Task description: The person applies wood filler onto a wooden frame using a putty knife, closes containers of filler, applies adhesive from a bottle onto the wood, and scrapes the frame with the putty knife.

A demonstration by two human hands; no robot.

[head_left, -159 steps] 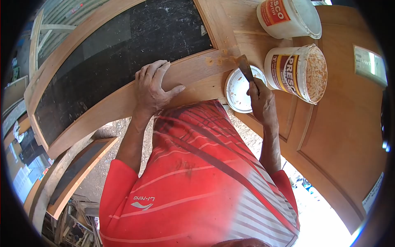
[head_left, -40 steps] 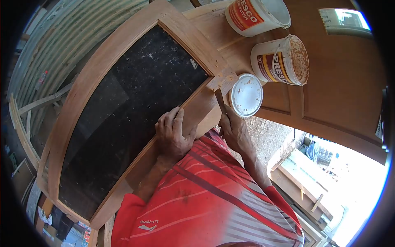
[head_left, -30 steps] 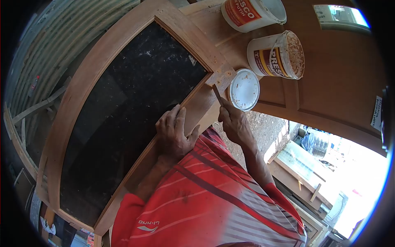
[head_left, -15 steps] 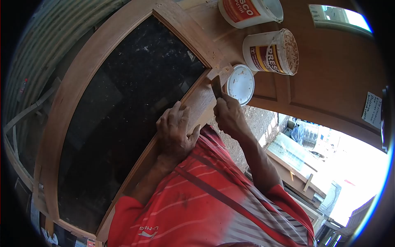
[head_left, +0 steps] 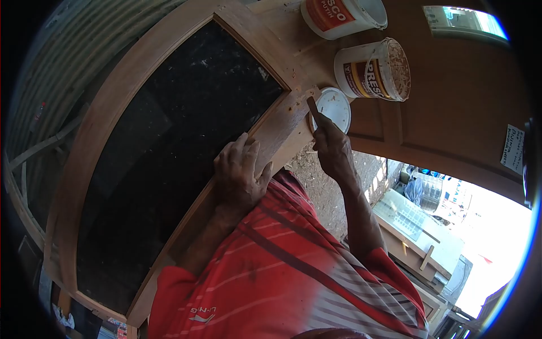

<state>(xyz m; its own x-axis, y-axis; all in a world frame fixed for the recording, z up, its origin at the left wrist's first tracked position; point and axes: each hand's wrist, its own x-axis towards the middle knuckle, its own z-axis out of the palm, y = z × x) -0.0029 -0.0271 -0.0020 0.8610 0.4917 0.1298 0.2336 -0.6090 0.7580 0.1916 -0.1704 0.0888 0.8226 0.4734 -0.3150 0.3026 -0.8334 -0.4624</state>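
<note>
Wooden frame point(head_left: 284, 120): we see bare, reddish-tan timber with an arched upper side, slanting from lower left to upper centre.
Panelled door point(head_left: 451, 85): smooth brown wood with shallow recessed mouldings, filling the upper right.
Dark panel point(head_left: 169, 158): glossy black sheet within the frame, speckled with pale dust.
Shirt point(head_left: 265, 265): red cloth with pale and maroon stripes, lower centre.
Buckets: two tapered white plastic tubs at top centre-right, the red-labelled bucket point(head_left: 333, 20) above the crusted bucket point(head_left: 370, 73), whose face is coated in rough orange-brown residue.
Left hand point(head_left: 240, 172): mid-frame, laid over the lower rail, fingers loosely spread; we see it gripping nothing.
Right hand point(head_left: 334, 148): right of centre, fingers curled closed around the scraper.
Lid point(head_left: 337, 104): round white plastic, brown-flecked, beside the frame's corner, partly behind the scraper.
Scraper point(head_left: 313, 108): slim and brown-stained, its blade by that corner; we cannot tell whether it touches the wood.
Filler patches point(head_left: 293, 105): small orange-brown smears at the rail's end.
</note>
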